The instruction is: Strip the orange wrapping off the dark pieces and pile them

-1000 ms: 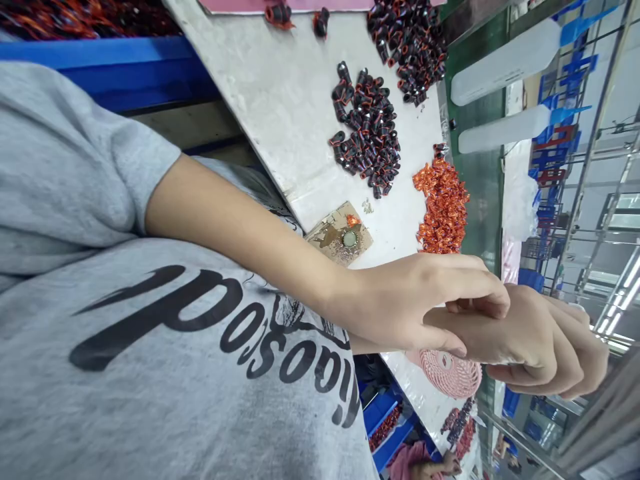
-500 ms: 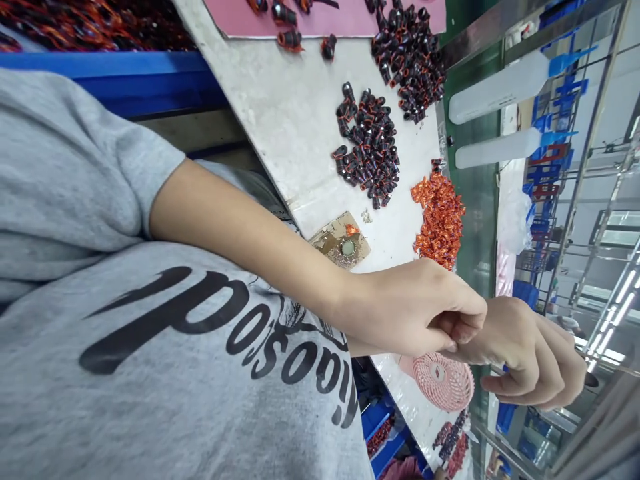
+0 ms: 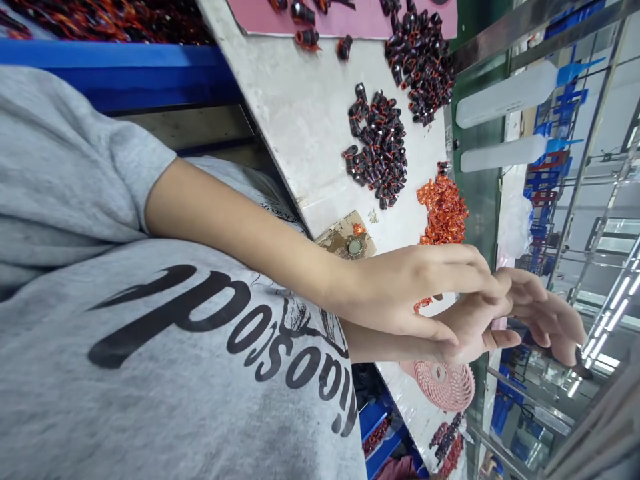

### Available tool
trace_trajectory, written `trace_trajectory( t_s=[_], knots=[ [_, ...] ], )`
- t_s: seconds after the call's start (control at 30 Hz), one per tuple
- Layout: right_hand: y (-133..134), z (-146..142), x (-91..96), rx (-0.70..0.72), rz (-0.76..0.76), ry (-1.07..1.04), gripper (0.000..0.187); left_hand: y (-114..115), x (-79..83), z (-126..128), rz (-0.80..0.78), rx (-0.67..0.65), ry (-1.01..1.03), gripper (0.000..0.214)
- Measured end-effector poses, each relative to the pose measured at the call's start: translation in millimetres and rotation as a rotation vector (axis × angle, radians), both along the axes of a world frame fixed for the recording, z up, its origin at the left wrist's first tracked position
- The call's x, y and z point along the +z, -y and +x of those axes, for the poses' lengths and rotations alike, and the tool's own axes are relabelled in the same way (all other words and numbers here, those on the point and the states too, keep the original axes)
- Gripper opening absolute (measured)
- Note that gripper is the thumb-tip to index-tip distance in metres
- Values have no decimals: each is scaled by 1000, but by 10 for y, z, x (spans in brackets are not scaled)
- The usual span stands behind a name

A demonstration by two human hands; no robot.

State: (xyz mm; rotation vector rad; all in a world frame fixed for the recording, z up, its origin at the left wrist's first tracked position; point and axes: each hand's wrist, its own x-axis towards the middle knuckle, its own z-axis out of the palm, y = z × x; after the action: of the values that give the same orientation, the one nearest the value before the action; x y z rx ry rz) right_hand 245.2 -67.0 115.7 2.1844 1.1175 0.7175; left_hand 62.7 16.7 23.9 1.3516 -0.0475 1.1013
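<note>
the left hand (image 3: 430,283) lies across the base of the right hand (image 3: 475,328), thumb spread away from its fingers, moderately wide. the right hand reaches out with its fingers parted and loosely bent. whether either palm holds anything, i cannot tell. the orange pile (image 3: 444,210) sits just beside the left hand, close to the far edge of the tabletop (image 3: 300,127), and a few orange scraps (image 3: 423,305) show in the gap below that hand's fingers. a small block (image 3: 345,230) stands at the near edge, by the left wrist. between that edge and the dark pile (image 3: 383,153) runs a broad strip of tabletop, bounded further along by the pink sheet (image 3: 350,20). the pink basket (image 3: 445,387) lies just beside the right forearm.
</note>
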Motion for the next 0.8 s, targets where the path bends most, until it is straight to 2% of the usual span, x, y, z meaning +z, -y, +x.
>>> trace_trajectory(
  t_s=[0.07,0.13,0.2,0.27,0.33,0.43,0.5,0.57,0.6,0.67,0.73,0.8],
  knots=[
    [-78,-317,-200,83,341,-66,50,69,-8,15,-118,-52,-9,44],
    [-191,-633,-385,131,708,-122,50,133,-2,46,-266,-142,-41,51],
    [-285,-879,-484,175,830,-167,51,165,16,78,-393,-241,-61,45],
    [-329,-1034,-491,170,847,-136,56,153,42,95,-441,-312,-76,31],
    [-331,-1111,-450,165,832,-103,57,104,69,88,-424,-321,-104,20],
    [-316,-1133,-395,202,759,-137,46,13,105,50,-352,-298,-183,14],
    [-318,-1112,-387,280,704,-222,32,-27,118,26,-317,-295,-223,11],
    [-324,-1068,-404,468,716,-447,21,-38,117,6,-301,-281,-239,13],
    [-321,-1032,-422,608,760,-607,26,-33,109,-3,-291,-264,-245,14],
    [-278,-922,-472,870,874,-897,54,-8,79,-23,-248,-203,-268,13],
    [-163,-748,-522,1059,988,-922,75,28,37,-45,-198,-176,-293,14],
    [29,-523,-542,1163,967,-737,81,68,11,-51,-212,-209,-320,23]
  ],
)
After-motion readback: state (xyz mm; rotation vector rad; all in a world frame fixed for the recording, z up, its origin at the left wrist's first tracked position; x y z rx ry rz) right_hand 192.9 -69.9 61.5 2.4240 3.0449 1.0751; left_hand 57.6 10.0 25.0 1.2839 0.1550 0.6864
